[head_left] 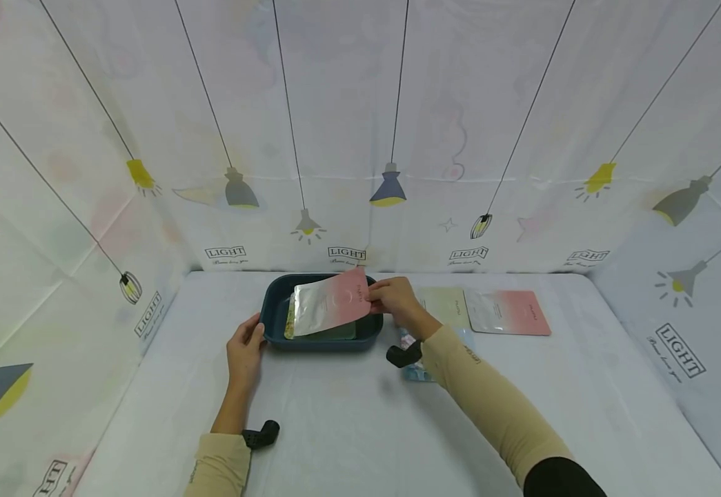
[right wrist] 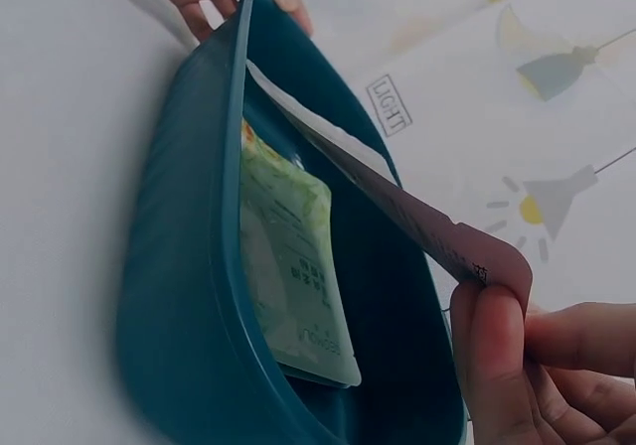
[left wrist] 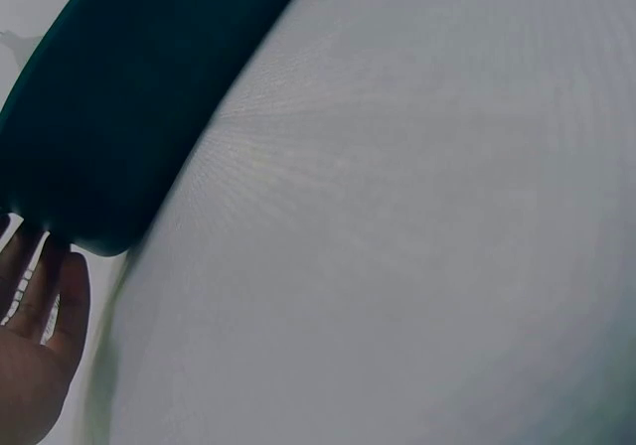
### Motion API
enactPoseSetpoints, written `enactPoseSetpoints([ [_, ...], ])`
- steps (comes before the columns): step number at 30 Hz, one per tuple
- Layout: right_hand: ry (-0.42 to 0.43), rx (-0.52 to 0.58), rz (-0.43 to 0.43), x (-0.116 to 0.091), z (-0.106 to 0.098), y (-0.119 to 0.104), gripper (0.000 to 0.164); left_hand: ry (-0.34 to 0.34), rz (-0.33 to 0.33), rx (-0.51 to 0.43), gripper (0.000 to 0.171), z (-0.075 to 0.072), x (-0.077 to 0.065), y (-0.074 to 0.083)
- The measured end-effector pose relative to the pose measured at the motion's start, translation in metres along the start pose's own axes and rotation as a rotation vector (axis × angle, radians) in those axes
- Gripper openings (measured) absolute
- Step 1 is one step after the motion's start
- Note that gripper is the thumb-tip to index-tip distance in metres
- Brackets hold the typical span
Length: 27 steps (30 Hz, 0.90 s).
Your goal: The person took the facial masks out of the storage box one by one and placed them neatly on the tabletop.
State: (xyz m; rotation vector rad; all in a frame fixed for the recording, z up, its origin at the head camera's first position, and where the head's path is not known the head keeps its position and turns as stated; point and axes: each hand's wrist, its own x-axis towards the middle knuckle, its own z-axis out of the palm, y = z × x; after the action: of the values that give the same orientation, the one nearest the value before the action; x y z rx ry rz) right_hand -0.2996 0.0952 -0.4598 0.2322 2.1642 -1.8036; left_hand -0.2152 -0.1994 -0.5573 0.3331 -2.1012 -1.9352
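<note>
My right hand (head_left: 397,301) pinches one end of a pink-and-silver sachet (head_left: 333,301) between thumb and fingers, tilted over a dark teal plastic bin (head_left: 329,346). In the right wrist view the sachet's far end dips inside the bin's wall. Beneath it, a green sachet (right wrist: 293,261) lies in the bin, partly covered in the head view. My left hand (head_left: 245,353) holds the bin's left end, thumb on the near side and fingers round the end. Its fingers (left wrist: 40,286) press against the outer wall in the left wrist view.
Right of the bin lie another pink-and-silver sachet (head_left: 509,313), a pale yellow-green sachet (head_left: 446,305) and a blue patterned sachet (head_left: 418,373), partly hidden under the right forearm. A white cloth covers the table (head_left: 335,428). Printed curtains (head_left: 348,138) stand behind and at both sides.
</note>
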Motion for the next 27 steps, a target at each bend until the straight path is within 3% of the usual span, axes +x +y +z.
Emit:
enactPoseSetpoints([
  [17,-0.001,0.064,0.013,-0.014,-0.038,0.006,0.031,0.003,-0.031,0.007,0.039,-0.001,0.001,-0.001],
  [27,0.010,0.021,0.009,-0.020,-0.058,0.009,0.033,0.007,-0.042,0.015,0.038,-0.001,0.002,0.001],
])
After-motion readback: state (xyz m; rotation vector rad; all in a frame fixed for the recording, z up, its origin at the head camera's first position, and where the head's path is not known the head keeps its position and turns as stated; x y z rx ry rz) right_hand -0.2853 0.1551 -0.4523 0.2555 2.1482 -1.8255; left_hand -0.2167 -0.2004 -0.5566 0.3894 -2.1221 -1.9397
